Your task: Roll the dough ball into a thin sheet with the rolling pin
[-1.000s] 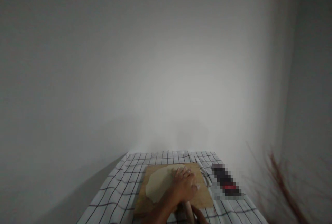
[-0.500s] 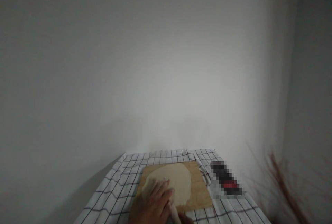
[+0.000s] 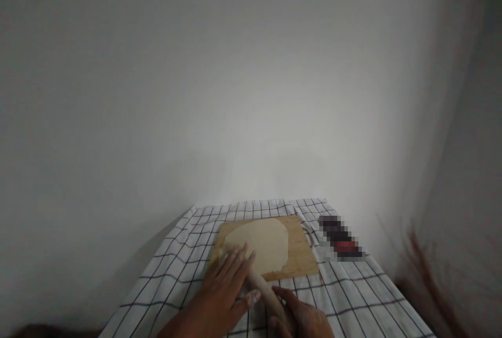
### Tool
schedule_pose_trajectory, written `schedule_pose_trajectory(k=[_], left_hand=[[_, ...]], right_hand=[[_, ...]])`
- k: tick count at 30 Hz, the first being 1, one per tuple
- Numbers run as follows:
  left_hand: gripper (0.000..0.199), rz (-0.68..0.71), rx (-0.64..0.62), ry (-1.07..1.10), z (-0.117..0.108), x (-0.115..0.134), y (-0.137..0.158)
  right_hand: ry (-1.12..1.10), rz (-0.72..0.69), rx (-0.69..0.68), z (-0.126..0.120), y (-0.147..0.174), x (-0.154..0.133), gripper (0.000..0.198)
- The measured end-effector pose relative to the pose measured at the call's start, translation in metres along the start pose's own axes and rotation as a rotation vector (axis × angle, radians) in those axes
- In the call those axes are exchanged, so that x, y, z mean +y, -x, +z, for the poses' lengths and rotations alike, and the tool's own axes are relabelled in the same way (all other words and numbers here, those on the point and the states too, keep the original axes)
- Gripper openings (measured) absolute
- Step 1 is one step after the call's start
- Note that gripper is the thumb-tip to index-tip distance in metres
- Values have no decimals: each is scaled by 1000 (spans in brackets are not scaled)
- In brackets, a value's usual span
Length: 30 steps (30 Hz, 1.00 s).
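A flattened sheet of pale dough lies on a wooden board. My left hand rests with its fingers stretched out over the dough's near left edge. Its fingertips lie by the far end of a rolling pin, partly covering it, and the thumb is apart from the fingers. The pin slants from the dough down toward the near right. Around its near end, my right hand is closed, with some of its fingers hidden at the bottom of the view.
A white cloth with dark checks covers the table under the board. To the right of the board sits a pixelated dark and red object. Bare wall rises behind the table. Brown, blurred twigs stand beyond the right edge.
The view has tilted down, so the table appears higher. My left hand has drawn back toward the near left, and more of the dough, the rolling pin and my right hand shows.
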<state>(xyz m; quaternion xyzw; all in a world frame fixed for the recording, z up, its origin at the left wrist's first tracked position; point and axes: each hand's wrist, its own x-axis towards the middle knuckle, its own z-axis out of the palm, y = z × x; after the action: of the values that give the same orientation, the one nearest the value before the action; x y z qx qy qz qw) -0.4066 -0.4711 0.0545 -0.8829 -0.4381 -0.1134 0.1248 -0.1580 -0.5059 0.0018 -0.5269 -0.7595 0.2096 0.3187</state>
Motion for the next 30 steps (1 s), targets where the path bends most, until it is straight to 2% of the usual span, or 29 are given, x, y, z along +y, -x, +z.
schedule_pose_trajectory(k=[4,10,15,20,25,30], left_hand=[[60,20,-17,55,-5,10,-41],[49,24,-39,170,18,22,-97],[56,7,-55,241,42,40,-139],[58,24,-62,286,48,64,-178],[59,7,-20,312,42,73,-186],[51,-7,-21,302,40,60,-154]], right_hand=[[-71,-39,45,-8,6,-1,51],[-153,-17,120,-9,6,2,56],[-150,-3,149,-7,7,4,58],[-173,-11,128,-9,5,6,58],[-143,-20,137,-12,5,6,57],[-51,-131,100,-12,7,6,64]])
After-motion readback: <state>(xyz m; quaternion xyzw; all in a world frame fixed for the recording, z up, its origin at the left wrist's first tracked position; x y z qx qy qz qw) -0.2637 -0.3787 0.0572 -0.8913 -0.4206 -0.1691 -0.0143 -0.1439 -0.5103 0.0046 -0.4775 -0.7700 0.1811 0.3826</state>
